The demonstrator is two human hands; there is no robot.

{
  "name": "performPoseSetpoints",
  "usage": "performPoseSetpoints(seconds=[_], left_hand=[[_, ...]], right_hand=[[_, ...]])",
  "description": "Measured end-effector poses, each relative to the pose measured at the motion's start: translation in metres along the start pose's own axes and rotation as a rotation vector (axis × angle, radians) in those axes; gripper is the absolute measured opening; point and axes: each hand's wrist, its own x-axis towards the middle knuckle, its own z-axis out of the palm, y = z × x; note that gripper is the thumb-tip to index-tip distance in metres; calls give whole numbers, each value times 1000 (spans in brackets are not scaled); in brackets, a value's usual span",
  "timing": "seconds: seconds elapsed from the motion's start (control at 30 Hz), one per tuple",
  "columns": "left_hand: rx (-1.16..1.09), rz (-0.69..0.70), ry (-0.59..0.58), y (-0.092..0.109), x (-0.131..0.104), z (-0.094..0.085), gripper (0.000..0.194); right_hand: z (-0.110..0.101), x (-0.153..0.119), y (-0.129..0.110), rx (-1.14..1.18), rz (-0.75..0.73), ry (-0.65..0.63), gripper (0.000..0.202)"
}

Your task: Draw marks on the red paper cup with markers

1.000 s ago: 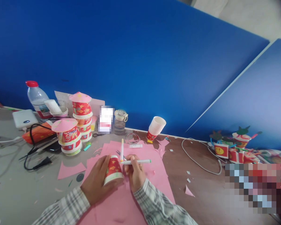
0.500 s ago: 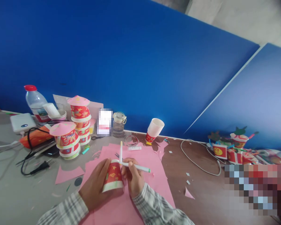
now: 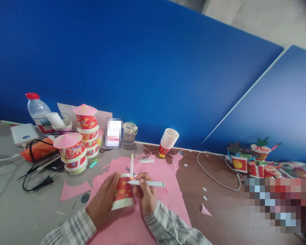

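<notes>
A red paper cup (image 3: pixel 122 193) with gold stars lies tilted over the pink paper (image 3: pixel 165 206), its pale green-tinted rim toward me. My left hand (image 3: pixel 105 199) is closed around its left side. In my right hand (image 3: pixel 146 195) is a white marker pen (image 3: pixel 153 183) with a green end, its tip at the cup's upper right side. A second, white and yellow marker (image 3: pixel 132 166) stands out beyond the cup, close to my right fingers. Scissors (image 3: pixel 129 170), partly hidden, are behind the cup.
Stacked cup towers with pink cone roofs (image 3: pixel 67 140) stand at the left, near a bottle (image 3: pixel 39 114) and a black plug (image 3: pixel 44 182). A glue stick (image 3: pixel 146 161), a stack of cups (image 3: pixel 169 140) and a cable (image 3: pixel 219 183) lie ahead and right. Decorated cups (image 3: pixel 239 164) crowd the far right.
The pen in my right hand has swung more level, and its tip has come down a little from near the cup's far edge onto its red side. My left hand holds the cup as before.
</notes>
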Motion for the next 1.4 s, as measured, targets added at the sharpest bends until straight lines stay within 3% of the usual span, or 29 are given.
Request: performPoseSetpoints(seconds=[1.4], left_hand=[[62,34,12,2,1,-3,92]], right_hand=[[2,-2,-6,-132,6,46,13]])
